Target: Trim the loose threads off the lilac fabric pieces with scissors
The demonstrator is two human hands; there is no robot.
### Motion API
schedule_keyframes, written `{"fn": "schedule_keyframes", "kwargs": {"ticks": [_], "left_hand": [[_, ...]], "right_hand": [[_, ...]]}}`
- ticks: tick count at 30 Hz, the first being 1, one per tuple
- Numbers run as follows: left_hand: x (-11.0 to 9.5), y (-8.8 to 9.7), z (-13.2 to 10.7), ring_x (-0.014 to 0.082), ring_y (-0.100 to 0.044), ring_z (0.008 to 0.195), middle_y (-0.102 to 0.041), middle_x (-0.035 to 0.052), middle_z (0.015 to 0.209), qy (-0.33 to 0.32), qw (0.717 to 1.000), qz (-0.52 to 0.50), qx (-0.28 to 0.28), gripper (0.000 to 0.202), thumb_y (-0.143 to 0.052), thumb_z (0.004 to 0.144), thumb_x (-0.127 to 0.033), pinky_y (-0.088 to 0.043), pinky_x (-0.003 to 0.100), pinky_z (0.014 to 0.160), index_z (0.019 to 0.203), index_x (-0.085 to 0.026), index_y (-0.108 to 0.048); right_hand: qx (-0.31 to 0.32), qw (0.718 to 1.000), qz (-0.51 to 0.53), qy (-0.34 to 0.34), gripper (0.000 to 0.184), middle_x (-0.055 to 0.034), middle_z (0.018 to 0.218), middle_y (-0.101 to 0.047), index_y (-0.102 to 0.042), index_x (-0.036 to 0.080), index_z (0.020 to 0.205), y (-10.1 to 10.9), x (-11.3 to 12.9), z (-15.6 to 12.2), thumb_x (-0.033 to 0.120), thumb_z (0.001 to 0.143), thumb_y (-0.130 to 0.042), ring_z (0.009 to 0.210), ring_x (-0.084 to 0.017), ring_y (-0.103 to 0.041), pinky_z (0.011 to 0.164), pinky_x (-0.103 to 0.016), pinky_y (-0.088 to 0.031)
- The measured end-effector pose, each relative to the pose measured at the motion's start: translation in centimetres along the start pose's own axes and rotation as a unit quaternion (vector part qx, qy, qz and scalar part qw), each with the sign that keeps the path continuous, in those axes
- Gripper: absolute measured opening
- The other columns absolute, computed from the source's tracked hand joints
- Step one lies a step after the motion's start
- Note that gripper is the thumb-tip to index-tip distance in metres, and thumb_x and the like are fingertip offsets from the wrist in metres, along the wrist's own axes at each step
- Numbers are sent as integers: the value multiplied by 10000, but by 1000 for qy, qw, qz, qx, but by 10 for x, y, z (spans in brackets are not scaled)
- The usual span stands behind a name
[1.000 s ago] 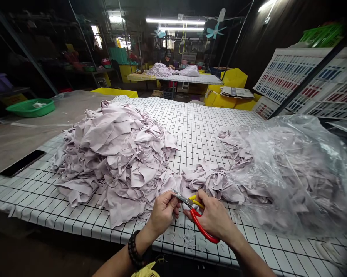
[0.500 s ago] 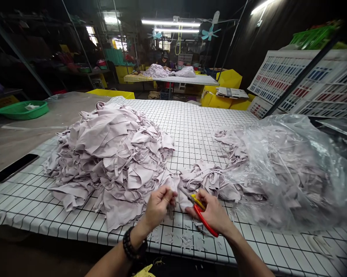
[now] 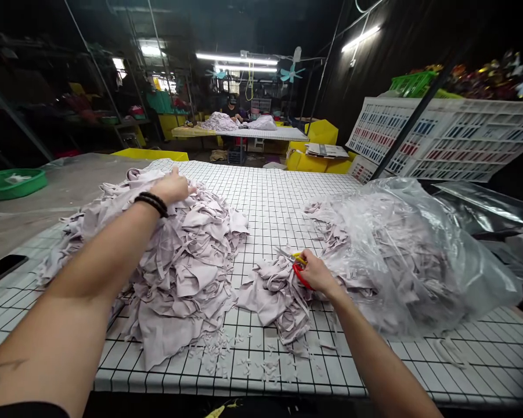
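A big heap of pale lilac fabric pieces (image 3: 187, 255) lies on the left half of a white table with a black grid (image 3: 274, 191). My left hand (image 3: 170, 187) reaches far out and rests on top of that heap; I cannot tell whether it grips a piece. My right hand (image 3: 314, 273) holds red-and-yellow snips (image 3: 296, 264) and sits on a smaller pile of lilac pieces (image 3: 274, 293) near the table's middle. To the right, a clear plastic bag (image 3: 409, 255) holds more lilac pieces.
Small fabric clippings (image 3: 244, 354) litter the front edge. A dark phone (image 3: 0, 270) lies at the far left, a green basin (image 3: 8, 183) behind it. White crates (image 3: 444, 139) stand at the right. A person works at a distant table (image 3: 239, 130).
My left hand left the spot beside the snips and stretched forward onto the top of the big heap. My right hand moved right and away with the snips onto the small pile.
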State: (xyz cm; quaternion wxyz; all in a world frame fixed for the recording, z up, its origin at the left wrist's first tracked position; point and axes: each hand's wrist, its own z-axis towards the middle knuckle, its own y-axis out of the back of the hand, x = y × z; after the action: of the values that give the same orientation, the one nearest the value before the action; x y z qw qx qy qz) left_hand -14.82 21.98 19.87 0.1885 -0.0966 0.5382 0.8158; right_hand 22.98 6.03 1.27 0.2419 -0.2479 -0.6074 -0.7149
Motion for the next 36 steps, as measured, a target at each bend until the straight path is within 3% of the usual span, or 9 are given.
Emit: {"fn": "schedule_keyframes", "kwargs": {"ticks": [3,5,7,9,14,19,25,30,36], "left_hand": [[-36,-31,-59,323,-539,998,-548,239,1207,1,999,-38,12,408,-600,806,-456,-418,464,847,895,-60,-644],[-69,-57,-120,201,-585,694,-660,157,947,-12,968,-204,143,408,-525,854,-478,-463,331,632,889,-102,-678],[-103,-85,-183,136,-535,518,-672,97,745,-17,835,-397,380,420,-545,827,-509,-409,250,485,802,-125,-711],[-134,-113,-233,111,-534,512,-670,75,750,59,674,-549,492,391,-562,816,-504,-398,216,453,827,-141,-706],[-177,-161,-280,48,-434,450,-553,-25,713,350,410,-758,367,307,-619,799,-452,-326,176,409,915,-169,-592],[-170,-168,-284,39,-409,432,-531,-32,679,387,376,-773,334,295,-649,794,-411,-298,177,407,882,-138,-581],[-167,-168,-280,78,-568,608,-619,24,787,359,232,-822,375,257,-593,861,-391,-419,181,536,896,-137,-590],[-166,-171,-267,45,-497,508,-537,-30,630,356,253,-846,308,192,-640,841,-314,-398,149,484,848,-135,-571],[-136,-112,-240,61,-544,573,-622,11,730,246,496,-785,277,227,-711,777,-293,-440,164,558,870,-121,-595]], "right_hand": [[-15,1000,-5,8,164,18,675,-600,-489,204,781,-5,6,6,225,656,-594,603,-137,-531,568,-223,-355],[-35,999,-1,13,176,10,740,-615,-477,209,823,-2,11,2,241,679,-574,625,-138,-544,579,-226,-370],[-53,998,14,22,199,4,803,-625,-461,215,874,6,21,-8,270,710,-560,654,-140,-566,589,-228,-392],[-69,996,30,37,213,6,799,-625,-448,219,903,13,35,-23,286,732,-557,664,-145,-580,592,-231,-408],[-126,988,-47,78,173,-12,769,-604,-465,219,873,21,64,-60,259,737,-564,684,-175,-561,630,-273,-422],[-115,989,10,92,188,-8,780,-573,-452,220,883,25,67,-79,241,743,-575,685,-161,-544,638,-274,-448],[-82,981,168,40,248,5,763,-537,-432,226,894,24,67,-95,267,747,-626,654,-137,-531,576,-238,-463],[-88,973,208,37,260,11,765,-514,-451,227,874,23,66,-111,274,735,-666,674,-138,-529,610,-248,-462],[-11,954,298,7,294,-71,990,-635,-469,223,908,31,65,-86,370,759,-675,710,-149,-566,679,-297,-503]]}}
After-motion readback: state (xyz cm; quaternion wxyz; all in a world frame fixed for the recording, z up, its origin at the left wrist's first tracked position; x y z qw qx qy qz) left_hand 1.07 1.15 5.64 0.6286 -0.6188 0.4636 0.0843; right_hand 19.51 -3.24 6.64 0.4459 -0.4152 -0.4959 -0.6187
